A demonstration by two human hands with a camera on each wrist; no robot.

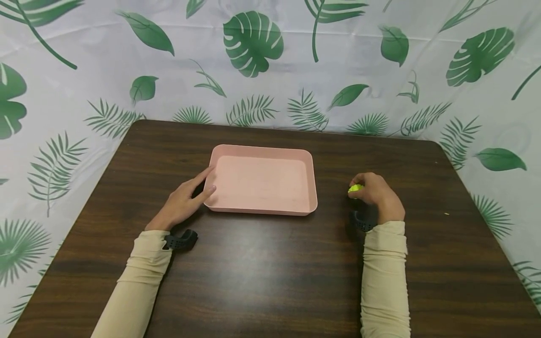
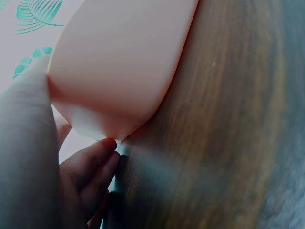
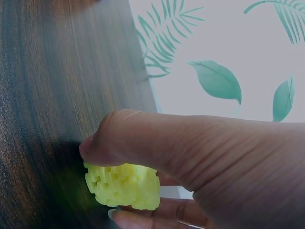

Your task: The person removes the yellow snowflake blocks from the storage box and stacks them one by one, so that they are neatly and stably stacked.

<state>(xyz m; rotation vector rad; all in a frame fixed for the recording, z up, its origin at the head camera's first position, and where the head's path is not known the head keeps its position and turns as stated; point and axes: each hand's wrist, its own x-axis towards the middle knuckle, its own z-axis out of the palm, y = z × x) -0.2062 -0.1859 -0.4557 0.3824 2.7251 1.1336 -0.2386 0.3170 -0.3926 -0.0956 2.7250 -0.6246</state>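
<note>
A shallow pink rectangular tray (image 1: 262, 206) lies on the dark wooden table. At its left end is the left hand (image 1: 181, 202), thumb over the rim and fingers against the outer side. In the left wrist view, fingertips (image 2: 108, 143) touch the tray (image 2: 124, 57) near a lower corner. To the right of the tray, the right hand (image 1: 375, 191) pinches a small yellow-green piece (image 1: 356, 188) close to the tabletop. The right wrist view shows this piece (image 3: 124, 186) as chunky, with a knobbly, notched surface, between thumb and fingers; its kind is unclear.
The dark wood-grain table (image 1: 253, 281) has its far edge against a white cloth (image 1: 177, 75) printed with green leaves. A tiny pale speck (image 1: 446, 214) lies right of the right hand. Black bands (image 1: 181, 240) sit on both wrists.
</note>
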